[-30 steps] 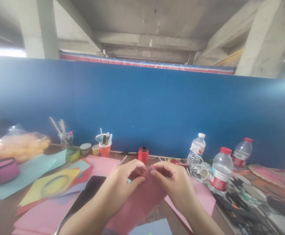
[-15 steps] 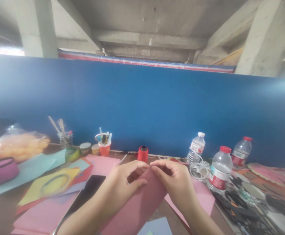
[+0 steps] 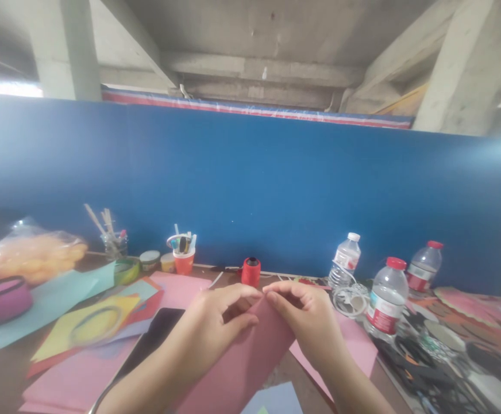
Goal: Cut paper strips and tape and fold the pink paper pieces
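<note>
A sheet of pink paper (image 3: 244,365) is held up between my two hands, its top corner at my fingertips. My left hand (image 3: 224,322) has its fingers curled and its thumb against the paper's left edge. Thumb and forefinger of my right hand (image 3: 304,313) pinch the sheet near that same corner. The fingertips of both hands nearly meet there. Just beyond them stands a small red object with a black top (image 3: 251,272).
A black phone (image 3: 158,336) and coloured papers (image 3: 91,322) lie left. Behind stands a red cup (image 3: 184,262) with tools. Bottles (image 3: 387,299), tape and cables (image 3: 427,368) crowd the right. A blue panel (image 3: 250,184) rises behind the table.
</note>
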The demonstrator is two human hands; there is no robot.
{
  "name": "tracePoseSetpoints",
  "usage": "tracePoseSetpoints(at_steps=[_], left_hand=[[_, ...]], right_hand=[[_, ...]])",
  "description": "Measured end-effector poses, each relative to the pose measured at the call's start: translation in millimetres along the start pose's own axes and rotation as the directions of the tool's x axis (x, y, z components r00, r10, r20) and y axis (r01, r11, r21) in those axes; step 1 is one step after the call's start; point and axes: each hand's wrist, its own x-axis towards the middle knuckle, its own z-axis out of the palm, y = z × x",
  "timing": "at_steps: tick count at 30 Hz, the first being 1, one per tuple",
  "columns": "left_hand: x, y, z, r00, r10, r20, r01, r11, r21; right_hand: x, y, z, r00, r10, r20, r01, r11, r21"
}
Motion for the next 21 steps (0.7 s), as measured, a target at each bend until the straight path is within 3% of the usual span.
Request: tracePoseSetpoints(at_steps=[14, 18, 21], left_hand=[[1.3, 1.0, -1.3, 1.0, 0.02, 0.012, -0.02, 0.999, 0.049], [2.0, -0.2, -15.1, 0.998, 0.023, 0.055, -0.034, 0.978, 0.205], [5.5, -4.1, -30.7, 0.999, -0.009, 0.035, 0.001, 0.977, 0.215]], right_hand=[[-1.0, 0.4, 1.8, 1.0, 0.007, -0.016, -0.006, 0.999, 0.036], [2.7, 5.7, 0.0, 0.983, 0.032, -0.179, -0.025, 0.999, 0.044], [8.7, 15.3, -5.3, 0.941, 0.069, -0.332, -0.046, 0.996, 0.078]])
